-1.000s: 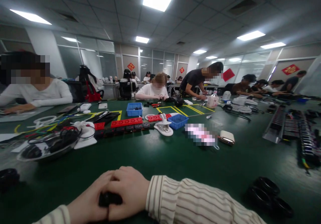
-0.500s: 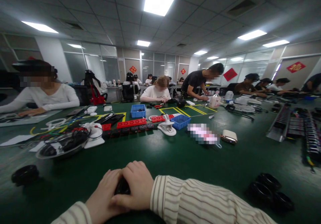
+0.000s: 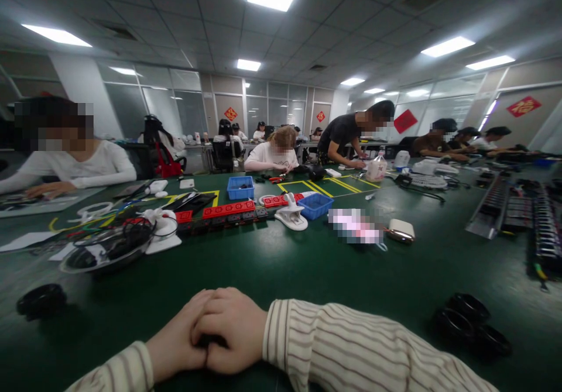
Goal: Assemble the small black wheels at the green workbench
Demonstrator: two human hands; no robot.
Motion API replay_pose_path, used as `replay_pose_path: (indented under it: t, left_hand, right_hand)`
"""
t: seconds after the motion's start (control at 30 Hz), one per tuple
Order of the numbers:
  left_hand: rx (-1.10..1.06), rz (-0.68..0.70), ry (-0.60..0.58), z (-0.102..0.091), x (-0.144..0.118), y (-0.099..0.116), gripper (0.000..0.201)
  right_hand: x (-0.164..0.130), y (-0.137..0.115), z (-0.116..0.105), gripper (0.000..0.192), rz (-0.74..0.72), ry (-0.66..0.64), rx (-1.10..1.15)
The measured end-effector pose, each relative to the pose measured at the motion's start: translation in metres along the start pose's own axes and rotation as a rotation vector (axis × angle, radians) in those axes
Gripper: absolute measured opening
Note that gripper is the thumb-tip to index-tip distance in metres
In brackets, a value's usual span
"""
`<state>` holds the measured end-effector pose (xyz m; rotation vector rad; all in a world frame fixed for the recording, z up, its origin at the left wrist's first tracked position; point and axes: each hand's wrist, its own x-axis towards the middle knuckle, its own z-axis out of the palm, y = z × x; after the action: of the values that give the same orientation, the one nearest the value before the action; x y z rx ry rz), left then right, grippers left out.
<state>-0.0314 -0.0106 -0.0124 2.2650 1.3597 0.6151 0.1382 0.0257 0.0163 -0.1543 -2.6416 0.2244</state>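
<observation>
Our left hand [image 3: 178, 345] and right hand [image 3: 230, 330] clasped together near table [image 3: 307, 269] edge, fingers curled round small dark object [image 3: 211, 340], seemingly; black rings [image 3: 472, 325] right.

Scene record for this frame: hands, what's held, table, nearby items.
left hand: pressed against the right, fingers curled
right hand: closed over a small black object, mostly hidden
table: green mat
near right: black rings
near left: black disc, clear bowl of black parts
middle: red power strips, blue bins
</observation>
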Motion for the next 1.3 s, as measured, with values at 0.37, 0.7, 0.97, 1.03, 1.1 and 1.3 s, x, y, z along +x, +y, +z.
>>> replay_pose_path:
  t: [0.37, 0.7, 0.97, 1.03, 1.1, 1.3]
  left_hand:
    - [0.171, -0.031, 0.093, 0.007, -0.007, -0.002, 0.063]
    - [0.337, -0.204, 0.242, 0.011, -0.010, 0.030, 0.047]
    - [0.003, -0.027, 0.066, -0.005, -0.004, 0.013, 0.058]
    - [-0.001, 0.000, 0.026, -0.008, -0.004, 0.010, 0.065]
    - [0.016, 0.020, -0.032, -0.009, -0.004, 0.008, 0.067]
    - [0.084, -0.066, 0.068, -0.003, -0.006, 0.014, 0.062]
  right_hand:
    - [0.000, -0.003, -0.003, 0.044, 0.101, 0.145, -0.043]
    - [0.002, -0.004, 0.001, 0.044, 0.293, 0.062, -0.136]
    - [0.003, -0.006, -0.006, 0.021, 0.018, 0.016, 0.067]
    - [0.003, -0.006, -0.005, 0.023, -0.046, -0.008, 0.096]
    - [0.002, -0.006, -0.004, 0.025, -0.074, -0.013, 0.095]
    - [-0.001, -0.007, -0.002, 0.041, 0.092, 0.094, -0.050]
